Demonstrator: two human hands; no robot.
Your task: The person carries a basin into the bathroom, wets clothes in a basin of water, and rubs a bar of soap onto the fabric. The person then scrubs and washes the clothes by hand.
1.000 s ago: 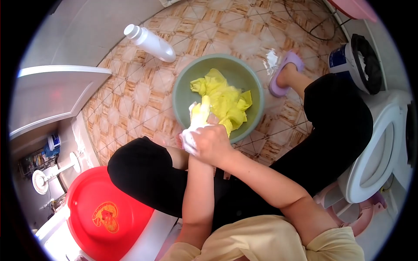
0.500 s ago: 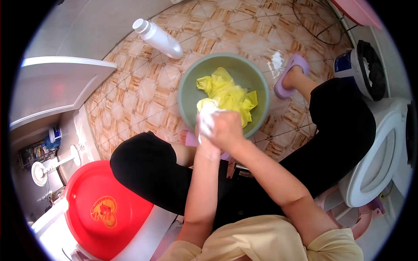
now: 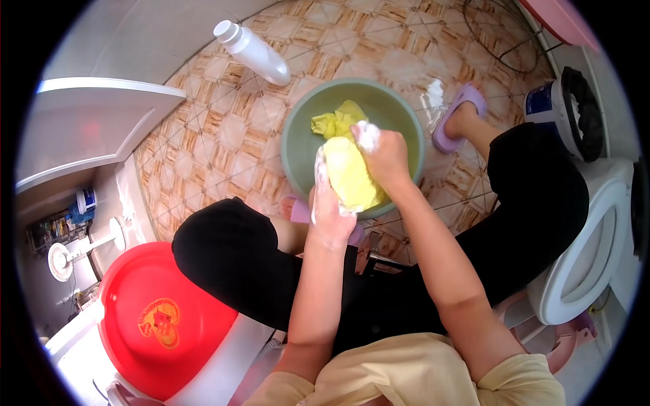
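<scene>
A wet yellow cloth (image 3: 351, 177) is stretched between my two hands above a green basin (image 3: 295, 172). My left hand (image 3: 328, 206) grips its left and lower side, with white suds on the fingers and palm. On the upper right, my right hand (image 3: 387, 157) is closed on the same cloth, with a clump of foam over its knuckles. Part of the cloth still lies crumpled in the basin, beyond my hands. What kind of garment or cloth it is, I cannot tell.
A white bottle (image 3: 254, 54) lies on the tiled floor beyond the basin. A red basin (image 3: 203, 331) stands at lower left, near a white cabinet door (image 3: 101, 128). To the right are a lined bucket (image 3: 552, 111) and a toilet (image 3: 555, 291).
My hands were pressed together over a foamy bunch of cloth. Now they are apart, the right one farther up and right, and a yellow part of the cloth spreads between them.
</scene>
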